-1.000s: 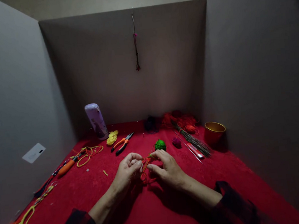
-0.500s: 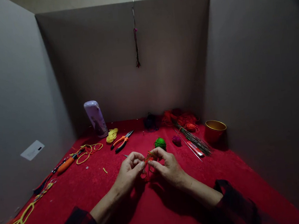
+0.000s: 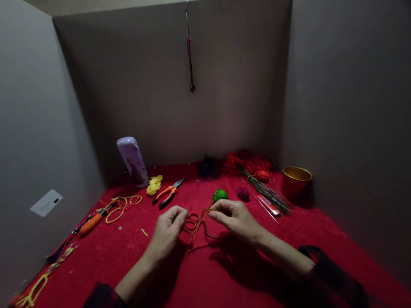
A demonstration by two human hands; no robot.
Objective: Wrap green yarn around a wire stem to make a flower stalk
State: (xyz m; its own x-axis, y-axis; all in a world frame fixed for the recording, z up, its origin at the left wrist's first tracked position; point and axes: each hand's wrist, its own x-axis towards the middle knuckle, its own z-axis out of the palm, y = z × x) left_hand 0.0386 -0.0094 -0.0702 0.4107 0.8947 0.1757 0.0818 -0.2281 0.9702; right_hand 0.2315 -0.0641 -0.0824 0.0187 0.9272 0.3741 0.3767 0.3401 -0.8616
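My right hand [image 3: 237, 219] pinches red and green yarn [image 3: 203, 223] between thumb and fingers. Several loose strands hang from it toward the cloth, with a red end lying lower down. To the left, my left hand [image 3: 168, 231] is closed in a pinch, and a faint, blurred red strand shows at its fingertips. Between the hands, a pair of scissors [image 3: 192, 221] lies on the cloth, its red handle loops visible and the rest mostly hidden by my left hand. Just beyond my right fingers sits a green yarn ball [image 3: 219, 195].
Orange-handled pliers [image 3: 168, 194], yellow yarn [image 3: 154, 185] and a purple case [image 3: 133, 162] stand back left. At right are a purple yarn ball [image 3: 243, 193], a twig bundle [image 3: 265, 189], red yarn [image 3: 249, 164] and a bowl [image 3: 296, 181]. Braided cords [image 3: 51, 270] lie left.
My hands have moved apart, the left one to the left and the right one slightly right. The yarn bunched between them now hangs in loose strands, and the scissor handles show more clearly.
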